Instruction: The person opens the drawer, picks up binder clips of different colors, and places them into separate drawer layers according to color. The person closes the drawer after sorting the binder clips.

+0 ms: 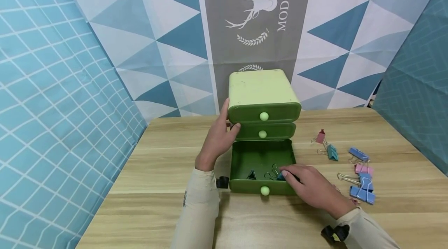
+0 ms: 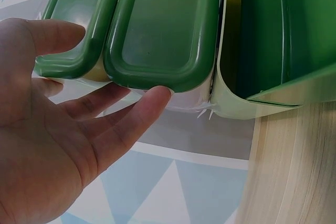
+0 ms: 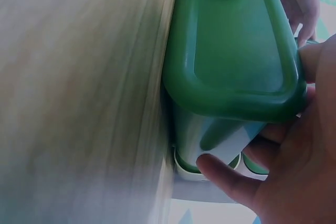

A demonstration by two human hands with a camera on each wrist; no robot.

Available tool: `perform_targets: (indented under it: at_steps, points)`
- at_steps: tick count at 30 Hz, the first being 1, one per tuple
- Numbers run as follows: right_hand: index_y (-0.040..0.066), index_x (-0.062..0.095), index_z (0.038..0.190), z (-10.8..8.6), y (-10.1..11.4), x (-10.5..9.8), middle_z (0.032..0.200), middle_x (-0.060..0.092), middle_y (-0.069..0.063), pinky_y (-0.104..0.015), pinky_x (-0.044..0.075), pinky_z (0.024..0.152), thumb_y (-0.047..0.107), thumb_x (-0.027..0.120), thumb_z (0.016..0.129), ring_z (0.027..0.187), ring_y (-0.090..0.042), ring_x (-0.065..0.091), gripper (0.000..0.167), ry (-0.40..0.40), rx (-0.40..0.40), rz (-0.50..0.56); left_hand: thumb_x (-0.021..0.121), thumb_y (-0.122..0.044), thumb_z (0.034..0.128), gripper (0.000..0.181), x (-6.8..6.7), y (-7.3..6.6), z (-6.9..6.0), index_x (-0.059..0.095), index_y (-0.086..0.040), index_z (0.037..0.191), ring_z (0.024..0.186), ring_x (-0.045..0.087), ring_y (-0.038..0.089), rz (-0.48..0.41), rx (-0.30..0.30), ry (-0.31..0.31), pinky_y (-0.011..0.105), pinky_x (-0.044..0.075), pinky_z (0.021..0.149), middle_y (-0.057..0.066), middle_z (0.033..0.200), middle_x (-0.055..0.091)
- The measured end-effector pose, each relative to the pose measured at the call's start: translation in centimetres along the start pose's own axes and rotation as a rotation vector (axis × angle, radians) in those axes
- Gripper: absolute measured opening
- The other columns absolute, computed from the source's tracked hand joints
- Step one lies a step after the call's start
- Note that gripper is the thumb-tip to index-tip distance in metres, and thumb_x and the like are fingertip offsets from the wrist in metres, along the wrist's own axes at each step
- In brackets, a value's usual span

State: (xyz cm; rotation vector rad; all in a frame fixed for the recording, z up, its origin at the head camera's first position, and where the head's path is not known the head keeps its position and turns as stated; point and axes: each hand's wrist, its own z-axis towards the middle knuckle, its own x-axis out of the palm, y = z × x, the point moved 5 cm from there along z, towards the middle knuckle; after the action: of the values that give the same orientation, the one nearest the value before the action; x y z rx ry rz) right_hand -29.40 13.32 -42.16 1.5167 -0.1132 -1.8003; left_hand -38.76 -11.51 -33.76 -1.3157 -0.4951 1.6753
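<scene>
A small drawer cabinet [image 1: 262, 85] with a pale green top and dark green drawer fronts stands on the table. Its bottom drawer [image 1: 262, 155] is pulled out. My left hand [image 1: 217, 140] steadies the cabinet's left side, fingers extended along it and thumb near the middle drawer [image 2: 157, 30]. Over the open drawer's front right corner, my right hand [image 1: 308, 184] pinches a teal binder clip [image 1: 280, 177], partly hidden by the fingertips. A black binder clip [image 1: 251, 175] lies in the drawer. In the right wrist view, the fingers lie around the drawer's side, and the clip is hidden.
Right of the cabinet lie a red binder clip [image 1: 321, 136], a teal clip [image 1: 332, 152], a pink clip [image 1: 364, 169] and several blue clips [image 1: 362, 194]. Some clips are partly hidden by the right hand. Patterned cloth hangs behind and beside the wooden table [image 1: 168, 155].
</scene>
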Motion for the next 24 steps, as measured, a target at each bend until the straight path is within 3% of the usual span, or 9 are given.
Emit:
perform_targets:
  at_steps: [8,13,18,24]
  points:
    - [0.010,0.071,0.124,0.02,0.00,0.11,0.129,0.065,-0.007,-0.055,0.047,0.099,0.032,0.049,0.108,0.122,-0.030,0.059,0.035,-0.006,-0.009,0.011,0.057,-0.023,0.1016,0.084,0.01,0.20,-0.05,0.000,-0.047,0.158,0.122,0.057,0.025,0.007,-0.009,0.000,0.046,0.053,0.084,0.004,0.145,0.051]
    - [0.011,0.070,0.127,-0.16,0.09,-0.10,0.135,0.061,-0.011,-0.060,0.042,0.101,0.031,0.049,0.107,0.128,-0.036,0.054,0.035,-0.017,-0.010,-0.001,0.058,-0.023,0.1015,0.083,0.00,0.11,0.01,0.002,-0.042,0.160,0.122,0.058,0.025,0.010,-0.005,-0.002,0.046,0.053,0.085,0.003,0.145,0.051]
    - [0.010,0.070,0.126,-0.14,0.06,-0.17,0.136,0.061,-0.011,-0.060,0.042,0.101,0.031,0.052,0.106,0.129,-0.036,0.053,0.034,-0.028,-0.003,-0.005,0.058,-0.022,0.1014,0.082,0.00,0.08,0.03,0.004,-0.037,0.162,0.122,0.058,0.026,0.014,-0.009,-0.002,0.046,0.053,0.086,0.005,0.145,0.051]
    - [0.011,0.072,0.121,-0.13,-0.02,-0.39,0.132,0.062,-0.008,-0.058,0.045,0.099,0.029,0.057,0.104,0.126,-0.033,0.055,0.028,-0.058,0.003,-0.025,0.058,-0.023,0.1013,0.083,-0.01,0.05,0.05,0.002,-0.042,0.160,0.122,0.058,0.026,0.019,-0.007,-0.002,0.047,0.053,0.086,0.006,0.143,0.053]
